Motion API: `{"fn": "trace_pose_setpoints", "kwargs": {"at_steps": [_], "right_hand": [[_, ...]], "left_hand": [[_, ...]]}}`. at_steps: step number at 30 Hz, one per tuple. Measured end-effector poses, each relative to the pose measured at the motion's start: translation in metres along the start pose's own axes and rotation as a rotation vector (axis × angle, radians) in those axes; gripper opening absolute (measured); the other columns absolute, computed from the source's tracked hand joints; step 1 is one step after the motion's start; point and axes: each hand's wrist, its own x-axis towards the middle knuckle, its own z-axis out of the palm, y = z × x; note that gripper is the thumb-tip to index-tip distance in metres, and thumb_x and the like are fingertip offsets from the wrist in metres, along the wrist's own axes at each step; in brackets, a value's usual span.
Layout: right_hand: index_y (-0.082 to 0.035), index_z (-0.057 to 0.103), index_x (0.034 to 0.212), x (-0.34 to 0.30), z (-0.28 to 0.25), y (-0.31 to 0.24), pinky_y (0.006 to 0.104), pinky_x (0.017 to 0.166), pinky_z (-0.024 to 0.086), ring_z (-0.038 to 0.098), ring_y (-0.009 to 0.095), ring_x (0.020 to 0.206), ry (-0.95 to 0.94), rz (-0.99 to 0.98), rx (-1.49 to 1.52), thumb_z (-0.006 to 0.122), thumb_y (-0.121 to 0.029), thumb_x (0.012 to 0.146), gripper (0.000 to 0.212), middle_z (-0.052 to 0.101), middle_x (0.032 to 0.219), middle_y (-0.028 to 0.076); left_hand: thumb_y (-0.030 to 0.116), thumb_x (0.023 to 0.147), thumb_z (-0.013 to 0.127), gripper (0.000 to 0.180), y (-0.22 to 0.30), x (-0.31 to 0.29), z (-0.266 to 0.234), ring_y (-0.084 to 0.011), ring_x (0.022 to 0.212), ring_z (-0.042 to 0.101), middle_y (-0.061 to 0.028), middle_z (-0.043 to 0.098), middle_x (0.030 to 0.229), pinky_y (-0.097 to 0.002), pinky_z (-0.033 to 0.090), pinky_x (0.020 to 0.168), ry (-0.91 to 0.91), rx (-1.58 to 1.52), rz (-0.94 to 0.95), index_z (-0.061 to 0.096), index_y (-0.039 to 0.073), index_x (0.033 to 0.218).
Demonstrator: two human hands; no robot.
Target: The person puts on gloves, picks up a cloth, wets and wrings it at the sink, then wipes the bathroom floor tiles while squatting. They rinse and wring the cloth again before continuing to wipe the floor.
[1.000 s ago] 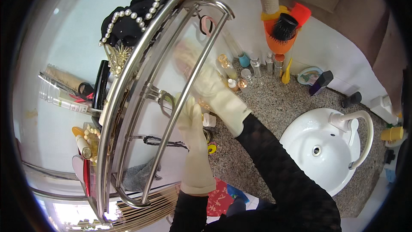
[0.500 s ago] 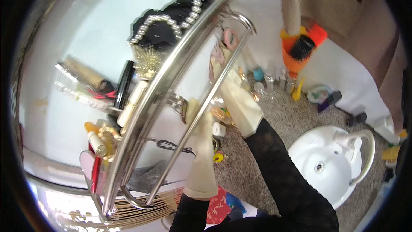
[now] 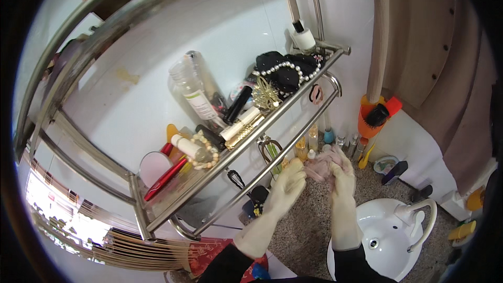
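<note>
Holding a crumpled, dusty-pink cloth (image 3: 318,169) in the right hand (image 3: 341,172), gloved in off-white rubber, with fingers bent around the bunched fabric. Has the left hand (image 3: 292,179), in a matching glove, just beside the cloth's left edge, fingers curled and close together; cannot tell whether pinching a fold or only near. Has the cloth over a grey-brown speckled stone counter (image 3: 301,238), in front of small glass bottles (image 3: 301,148) with clear and amber sides; cannot tell whether touching any.

Near the right forearm, shows a round white ceramic basin (image 3: 390,259) with a curved white tap (image 3: 432,217). Farther back, against the wall, shows an orange cup (image 3: 368,127) with a black bristled brush (image 3: 376,116). To the left, shows a shiny tubular metal shelf (image 3: 249,140) bearing a white pearl strand (image 3: 286,64) over black fabric (image 3: 269,60), a spiky gold hair ornament (image 3: 265,94), a clear plastic jar (image 3: 191,86) and a beige beaded bracelet (image 3: 215,158).
</note>
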Motion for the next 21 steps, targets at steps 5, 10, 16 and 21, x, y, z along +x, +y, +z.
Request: {"fn": "trace_pose_setpoints", "kwargs": {"at_steps": [5, 10, 16, 21], "right_hand": [[0.002, 0.052, 0.154, -0.055, 0.037, -0.123, 0.0371, 0.112, 0.056, 0.066, 0.024, 0.131, -0.183, -0.328, 0.02, 0.065, 0.004, 0.093, 0.062, 0.066, 0.14, 0.016], [0.001, 0.06, 0.151, -0.015, 0.218, -0.233, 0.0309, 0.105, 0.053, 0.067, 0.016, 0.124, -0.446, -0.569, -0.09, 0.066, -0.004, 0.1, 0.051, 0.069, 0.142, 0.01], [-0.003, 0.07, 0.122, 0.121, 0.357, -0.236, 0.033, 0.06, 0.057, 0.07, 0.021, 0.074, -0.417, -0.207, -0.155, 0.065, -0.003, 0.098, 0.025, 0.076, 0.096, 0.01], [-0.004, 0.066, 0.143, 0.008, 0.371, -0.162, 0.0304, 0.07, 0.058, 0.075, 0.019, 0.089, -0.523, -0.603, -0.816, 0.08, -0.018, 0.091, 0.056, 0.08, 0.107, 0.007]], "left_hand": [[0.016, 0.111, 0.064, 0.056, 0.018, -0.093, -0.002, -0.0239, 0.143, 0.061, -0.0127, 0.055, 0.162, -0.0427, 0.048, 0.119, -0.469, 0.067, -0.234, 0.045, 0.004, 0.162], [0.008, 0.112, 0.058, 0.049, 0.054, -0.138, -0.019, -0.023, 0.136, 0.065, -0.0138, 0.059, 0.158, -0.0404, 0.05, 0.116, -0.516, 0.029, -0.195, 0.048, 0.0, 0.16], [0.004, 0.109, 0.061, 0.046, 0.088, -0.145, -0.019, -0.0225, 0.134, 0.067, -0.0124, 0.061, 0.156, -0.0383, 0.053, 0.114, -0.491, -0.017, -0.132, 0.056, 0.001, 0.155], [0.003, 0.109, 0.061, 0.046, 0.091, -0.181, -0.078, -0.0225, 0.135, 0.066, -0.0122, 0.062, 0.155, -0.0377, 0.053, 0.114, -0.374, -0.008, -0.122, 0.056, 0.001, 0.155]]}}
